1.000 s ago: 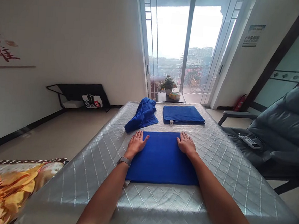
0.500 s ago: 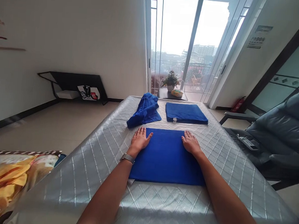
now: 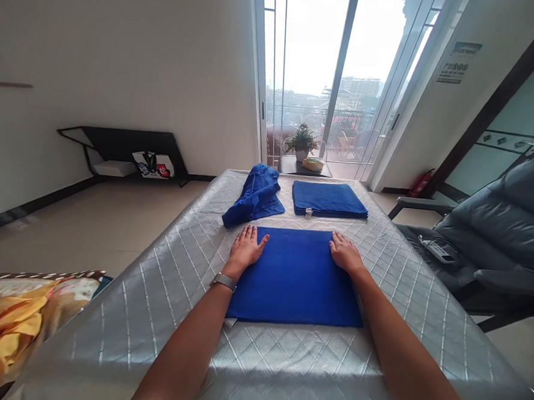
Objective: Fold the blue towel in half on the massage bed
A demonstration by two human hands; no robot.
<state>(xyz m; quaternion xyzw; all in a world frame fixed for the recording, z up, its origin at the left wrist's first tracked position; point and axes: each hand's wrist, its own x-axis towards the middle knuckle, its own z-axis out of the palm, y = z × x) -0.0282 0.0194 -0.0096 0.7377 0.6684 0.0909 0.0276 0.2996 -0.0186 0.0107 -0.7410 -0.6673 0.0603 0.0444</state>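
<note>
A blue towel point(image 3: 296, 280) lies flat and smooth as a rectangle on the silver quilted table cover point(image 3: 167, 266). My left hand point(image 3: 246, 247) rests flat on its far left edge, fingers stretched forward and thumb spread onto the cloth. On the far right edge lies my right hand point(image 3: 347, 252), palm down with its fingers extended. Neither hand grips the cloth. Beyond them, a neat pile of folded blue towels point(image 3: 330, 199) sits to the right, a white tag showing at its front. A crumpled blue towel point(image 3: 256, 194) lies to the left of that pile.
A dark armchair point(image 3: 510, 221) with a power strip point(image 3: 438, 250) on its seat stands at the right. Yellow cloth point(image 3: 6, 323) is heaped at the lower left. Past the table's far end, a potted plant point(image 3: 302, 142) stands on a chair before the glass door.
My right hand has slid slightly outward to the right along the towel's edge. The whole view has shifted a little; the left hand stays at its edge.
</note>
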